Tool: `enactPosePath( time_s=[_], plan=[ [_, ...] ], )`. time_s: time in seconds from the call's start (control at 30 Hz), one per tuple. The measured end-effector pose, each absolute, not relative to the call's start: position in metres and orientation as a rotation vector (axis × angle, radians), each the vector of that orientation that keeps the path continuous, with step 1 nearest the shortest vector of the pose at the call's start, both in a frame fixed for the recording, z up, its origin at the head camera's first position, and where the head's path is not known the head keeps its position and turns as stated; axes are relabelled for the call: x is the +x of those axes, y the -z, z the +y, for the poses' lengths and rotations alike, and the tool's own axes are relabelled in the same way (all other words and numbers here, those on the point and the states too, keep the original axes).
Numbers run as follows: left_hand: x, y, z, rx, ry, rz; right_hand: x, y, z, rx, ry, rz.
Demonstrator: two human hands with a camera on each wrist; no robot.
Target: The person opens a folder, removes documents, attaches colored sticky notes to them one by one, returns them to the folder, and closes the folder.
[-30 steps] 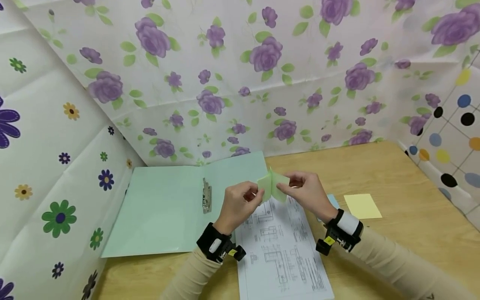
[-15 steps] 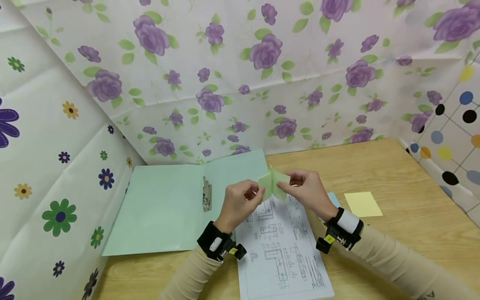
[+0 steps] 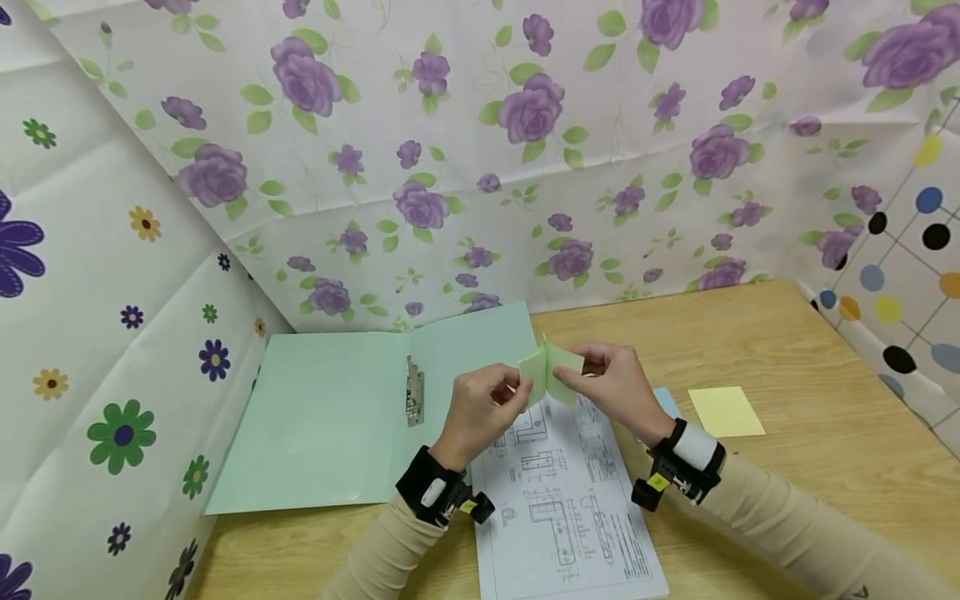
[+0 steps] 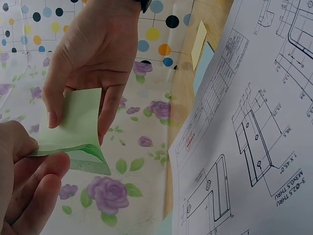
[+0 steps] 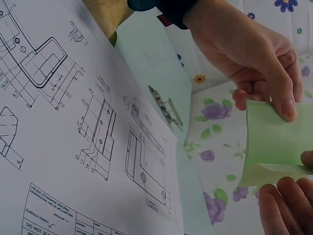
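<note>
A pad of light green sticky notes (image 3: 533, 367) is held up above the drawing sheets, between my two hands. My left hand (image 3: 478, 410) pinches the pad's left side between thumb and fingers. Opposite it, my right hand (image 3: 621, 390) pinches a green note (image 3: 565, 362) that stands away from the pad. In the left wrist view the note (image 4: 77, 115) and the pad still meet along one edge. Below both hands lies a stack of printed technical drawings (image 3: 558, 508), its top end on the opened folder. The fingertips behind the green paper are partly hidden.
An open mint-green folder (image 3: 315, 417) with a metal lever clip (image 3: 414, 392) lies on the left of the wooden table (image 3: 817, 492). To the right are a yellow sticky note (image 3: 726, 412) and a blue one (image 3: 666, 402) partly behind the right wrist. Patterned sheets wall the table.
The hands and green paper have shifted only very slightly to the right in the head view. Both hands keep their hold, and the folder and drawings stay put.
</note>
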State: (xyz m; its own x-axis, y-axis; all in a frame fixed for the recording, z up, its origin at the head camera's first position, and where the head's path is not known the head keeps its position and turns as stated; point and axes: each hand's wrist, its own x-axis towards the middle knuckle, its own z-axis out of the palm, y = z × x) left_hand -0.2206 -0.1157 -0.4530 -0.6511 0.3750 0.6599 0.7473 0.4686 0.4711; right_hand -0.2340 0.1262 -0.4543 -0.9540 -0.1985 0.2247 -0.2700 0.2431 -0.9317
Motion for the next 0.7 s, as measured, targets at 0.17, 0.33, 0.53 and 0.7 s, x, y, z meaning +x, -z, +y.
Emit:
enactPosePath(
  time_s=[0.17,0.33,0.53,0.7],
  plan=[
    [-0.2205,0.4543,-0.1157,-0.946,1.046,-2.248,-0.2345,0.4553,0.1254,0.485,-1.806,-2.428],
    [-0.2205,0.4548,-0.1158,-0.948,1.045,-2.239,-0.2341,0.4556,0.1262,0.467,-1.784,-2.438],
    [-0.2208,0.4554,-0.1159,-0.937,1.058,-2.240,-0.2346,0.4566,0.1270,0.432,-1.776,-2.447],
    [-0.2215,0.4559,-0.1154,-0.935,1.052,-2.242,-0.2355,0.4568,0.1271,0.433,-1.775,-2.447]
  ],
)
